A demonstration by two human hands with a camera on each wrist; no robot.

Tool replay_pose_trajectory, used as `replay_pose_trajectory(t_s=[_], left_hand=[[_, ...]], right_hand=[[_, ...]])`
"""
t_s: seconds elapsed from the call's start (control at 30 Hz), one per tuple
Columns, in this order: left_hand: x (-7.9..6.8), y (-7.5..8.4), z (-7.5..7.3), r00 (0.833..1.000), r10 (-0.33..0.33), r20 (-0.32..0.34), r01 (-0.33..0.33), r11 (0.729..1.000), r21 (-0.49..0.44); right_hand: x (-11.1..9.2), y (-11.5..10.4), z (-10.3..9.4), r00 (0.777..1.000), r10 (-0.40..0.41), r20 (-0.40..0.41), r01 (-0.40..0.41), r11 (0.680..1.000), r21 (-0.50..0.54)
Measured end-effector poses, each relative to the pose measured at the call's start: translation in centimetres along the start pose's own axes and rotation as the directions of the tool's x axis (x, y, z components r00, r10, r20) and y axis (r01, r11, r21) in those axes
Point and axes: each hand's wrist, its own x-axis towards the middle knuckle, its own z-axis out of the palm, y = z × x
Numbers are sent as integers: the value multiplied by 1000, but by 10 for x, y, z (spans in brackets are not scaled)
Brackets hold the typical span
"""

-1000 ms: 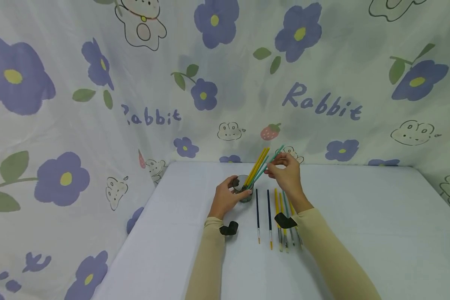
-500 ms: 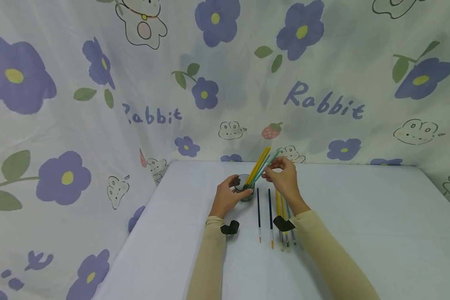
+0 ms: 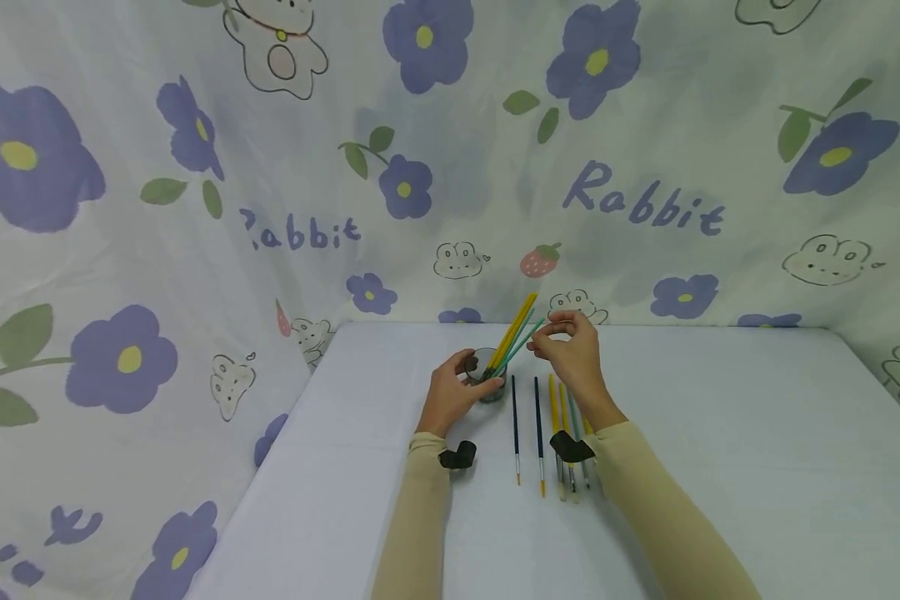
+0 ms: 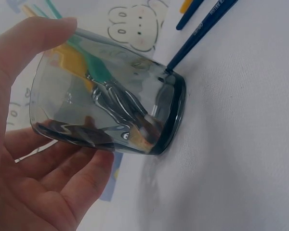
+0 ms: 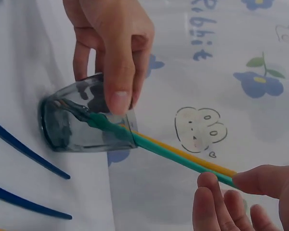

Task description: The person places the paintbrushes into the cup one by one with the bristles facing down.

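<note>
The cup (image 4: 130, 82) is gripped by the left hand (image 3: 452, 392); a green brush (image 5: 176, 158) is pinched near its upper end by the right hand (image 3: 573, 350), long axis slanted down leftward into the cup

Both arms (image 3: 415, 533) out fwd — L hand (image 3: 450, 393) curled, R hand (image 3: 581, 358) higher — thumb (image 5: 260, 179) & index (image 5: 208, 186) in a pinch

Head view high, facing forward-down; wrist views close, sharing glass (image 4: 142, 89)
</note>
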Motion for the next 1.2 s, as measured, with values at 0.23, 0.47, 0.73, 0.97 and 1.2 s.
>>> replay_pose_trajectory(t_s=[0.23,0.47,0.73,0.97,1.2], left_hand=[[0,-2,-1,1000,2,11,-2,1000,5],[1,-5,-1,1000,-7,9,7,1000,17],[1,-2,0,1000,-24,13,24,1000,12],[2,0,3,1000,-6,21,6,1000,10],[1,-1,1,1000,-10,4,10,1000,10]], right_hand=[[-4,-3,-24,999,-26,-21,25,998,-58],[-10,7,-50,999,24,-37,-32,970,-242],[-20,20,-64,997,75,-16,-75,916,-394],[-22,31,-71,996,84,30,-56,851,-523],[-18,43,-75,984,156,82,-77,798,-597]])
